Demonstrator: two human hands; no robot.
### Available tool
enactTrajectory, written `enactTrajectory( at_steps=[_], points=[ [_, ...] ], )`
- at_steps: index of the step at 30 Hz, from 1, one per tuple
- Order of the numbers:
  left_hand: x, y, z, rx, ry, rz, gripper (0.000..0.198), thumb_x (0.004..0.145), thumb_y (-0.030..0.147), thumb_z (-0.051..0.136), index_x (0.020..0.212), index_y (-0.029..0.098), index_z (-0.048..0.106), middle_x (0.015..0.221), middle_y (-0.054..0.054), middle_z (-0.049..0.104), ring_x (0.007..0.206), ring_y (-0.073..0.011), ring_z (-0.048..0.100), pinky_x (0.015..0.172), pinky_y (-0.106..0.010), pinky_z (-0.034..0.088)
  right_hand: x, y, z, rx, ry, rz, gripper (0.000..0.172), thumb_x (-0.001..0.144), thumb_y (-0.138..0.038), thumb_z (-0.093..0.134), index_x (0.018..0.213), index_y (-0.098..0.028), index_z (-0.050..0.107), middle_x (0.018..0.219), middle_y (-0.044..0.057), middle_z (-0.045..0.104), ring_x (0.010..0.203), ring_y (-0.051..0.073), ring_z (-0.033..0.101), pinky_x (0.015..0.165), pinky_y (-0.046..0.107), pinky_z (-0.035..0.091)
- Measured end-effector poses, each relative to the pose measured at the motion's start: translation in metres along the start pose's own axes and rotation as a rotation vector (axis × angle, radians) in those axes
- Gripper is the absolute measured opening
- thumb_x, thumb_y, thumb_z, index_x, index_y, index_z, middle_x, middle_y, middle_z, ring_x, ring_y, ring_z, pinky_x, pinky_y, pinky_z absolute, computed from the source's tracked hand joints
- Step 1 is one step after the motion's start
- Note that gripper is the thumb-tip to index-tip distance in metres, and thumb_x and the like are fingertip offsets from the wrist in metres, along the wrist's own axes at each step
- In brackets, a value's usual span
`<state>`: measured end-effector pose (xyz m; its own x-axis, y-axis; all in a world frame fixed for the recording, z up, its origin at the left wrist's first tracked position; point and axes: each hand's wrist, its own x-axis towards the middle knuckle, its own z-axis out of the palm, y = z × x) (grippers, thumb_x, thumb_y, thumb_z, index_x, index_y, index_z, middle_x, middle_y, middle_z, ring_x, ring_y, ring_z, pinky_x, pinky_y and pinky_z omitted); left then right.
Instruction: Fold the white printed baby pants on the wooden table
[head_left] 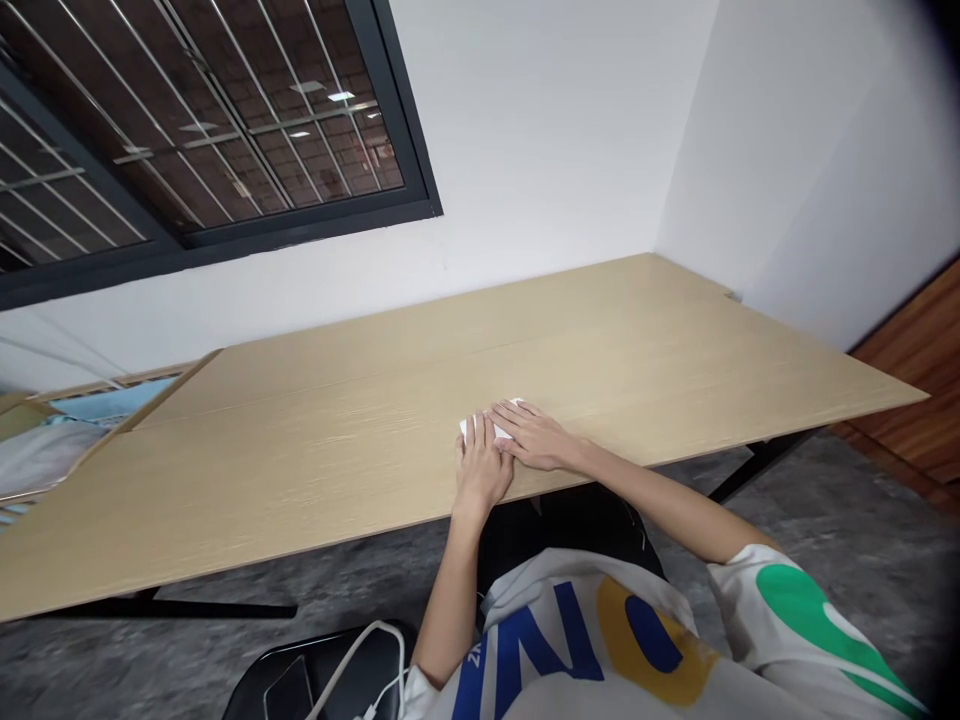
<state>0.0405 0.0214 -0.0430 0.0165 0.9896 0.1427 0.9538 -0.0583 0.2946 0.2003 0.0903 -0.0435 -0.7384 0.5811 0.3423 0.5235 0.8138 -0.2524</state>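
Observation:
A small white piece, which looks like folded paper [498, 432], lies on the wooden table [360, 440] close to its front edge. My left hand [481, 462] rests flat over its left part, fingers stretched out and pointing away from me. From the right, my right hand [531, 436] lies across its other side, with fingers extended to the left. The two hands touch or nearly touch near the thumbs. Most of the white piece is hidden beneath them, so its full shape cannot be made out.
At the far left stands a box [112, 420] with blue and white items inside. A barred window [225, 120] is above the table's back edge. Below left, a black chair [330, 670] holds a phone-like object [289, 690] and a white cable [360, 640].

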Motion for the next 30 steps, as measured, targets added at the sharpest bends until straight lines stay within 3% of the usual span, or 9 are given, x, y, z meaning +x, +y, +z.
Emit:
enactTrajectory(
  at_steps=[4, 7, 11, 14, 17, 22, 26, 28, 30],
  points=[
    [-0.005, -0.012, -0.004, -0.013, -0.037, -0.041, 0.078, 0.104, 0.055, 0.030, 0.166, 0.007, 0.020, 0.174, -0.020, 0.016, 0.163, -0.0341, 0.012, 0.131, -0.055, 0.014, -0.006, 0.013, -0.001, 0.035, -0.052, 0.041, 0.071, 0.110, -0.058, 0.026, 0.167, -0.017, 0.029, 0.171, 0.014, 0.030, 0.160, 0.030, 0.024, 0.130, 0.053, 0.019],
    [-0.008, -0.019, -0.008, -0.028, -0.057, -0.047, 0.079, 0.104, 0.055, 0.030, 0.166, 0.007, 0.019, 0.174, -0.021, 0.015, 0.163, -0.0356, 0.011, 0.130, -0.056, 0.014, -0.010, 0.018, -0.008, 0.054, -0.080, 0.074, 0.071, 0.109, -0.057, 0.028, 0.168, -0.016, 0.027, 0.171, 0.016, 0.027, 0.160, 0.033, 0.024, 0.128, 0.058, 0.021],
    [-0.007, -0.022, -0.012, -0.030, -0.090, -0.054, 0.083, 0.102, 0.060, 0.033, 0.165, 0.007, 0.021, 0.173, -0.024, 0.016, 0.162, -0.0404, 0.010, 0.128, -0.061, 0.013, -0.015, 0.017, -0.015, 0.004, -0.032, 0.028, 0.073, 0.108, -0.058, 0.036, 0.165, -0.013, 0.033, 0.173, 0.019, 0.021, 0.161, 0.036, 0.015, 0.128, 0.058, 0.019],
    [-0.004, -0.023, -0.018, -0.042, -0.102, -0.049, 0.097, 0.094, 0.074, 0.043, 0.164, 0.009, 0.024, 0.172, -0.025, 0.021, 0.162, -0.0431, 0.012, 0.128, -0.061, 0.012, -0.015, 0.018, -0.022, 0.019, -0.064, -0.030, 0.078, 0.103, -0.059, 0.049, 0.164, -0.012, 0.036, 0.171, 0.021, 0.029, 0.159, 0.037, 0.023, 0.127, 0.056, 0.023],
    [0.001, -0.024, -0.025, -0.052, -0.114, -0.032, 0.104, 0.087, 0.077, 0.054, 0.162, 0.011, 0.026, 0.171, -0.026, 0.026, 0.160, -0.0440, 0.017, 0.128, -0.059, 0.013, -0.011, 0.027, -0.028, 0.067, -0.140, -0.033, 0.078, 0.097, -0.046, 0.059, 0.164, -0.013, 0.036, 0.167, 0.021, 0.036, 0.155, 0.036, 0.032, 0.124, 0.055, 0.027],
    [0.008, -0.027, -0.031, -0.070, -0.126, -0.021, 0.085, 0.091, 0.051, 0.059, 0.159, 0.010, 0.029, 0.165, -0.025, 0.038, 0.159, -0.0407, 0.025, 0.127, -0.057, 0.018, 0.001, 0.044, -0.031, 0.099, -0.153, -0.063, 0.077, 0.086, -0.022, 0.061, 0.160, -0.017, 0.042, 0.162, 0.017, 0.047, 0.149, 0.033, 0.042, 0.121, 0.054, 0.032],
    [0.011, -0.027, -0.036, -0.091, 0.017, -0.018, 0.048, 0.095, 0.026, 0.049, 0.142, 0.015, 0.049, 0.145, -0.021, 0.061, 0.143, -0.0330, 0.049, 0.124, -0.053, 0.025, 0.012, 0.048, -0.034, 0.184, -0.051, -0.001, 0.059, 0.088, -0.017, 0.059, 0.146, -0.019, 0.057, 0.145, 0.016, 0.063, 0.137, 0.033, 0.055, 0.114, 0.053, 0.038],
    [0.010, -0.025, -0.040, -0.083, 0.089, -0.038, 0.034, 0.100, 0.028, 0.042, 0.127, 0.017, 0.058, 0.134, -0.019, 0.066, 0.132, -0.0336, 0.056, 0.119, -0.055, 0.031, 0.022, 0.047, -0.040, 0.288, 0.024, 0.075, 0.043, 0.093, -0.024, 0.058, 0.135, -0.019, 0.062, 0.133, 0.014, 0.070, 0.124, 0.031, 0.063, 0.106, 0.048, 0.045],
    [0.009, -0.024, -0.044, -0.102, 0.165, -0.080, 0.033, 0.103, 0.036, 0.039, 0.119, 0.017, 0.062, 0.125, -0.019, 0.069, 0.124, -0.0357, 0.059, 0.111, -0.056, 0.037, 0.035, 0.049, -0.047, 0.421, 0.096, 0.161, 0.035, 0.096, -0.030, 0.058, 0.130, -0.019, 0.061, 0.124, 0.012, 0.072, 0.111, 0.027, 0.067, 0.096, 0.041, 0.051]
  ],
)
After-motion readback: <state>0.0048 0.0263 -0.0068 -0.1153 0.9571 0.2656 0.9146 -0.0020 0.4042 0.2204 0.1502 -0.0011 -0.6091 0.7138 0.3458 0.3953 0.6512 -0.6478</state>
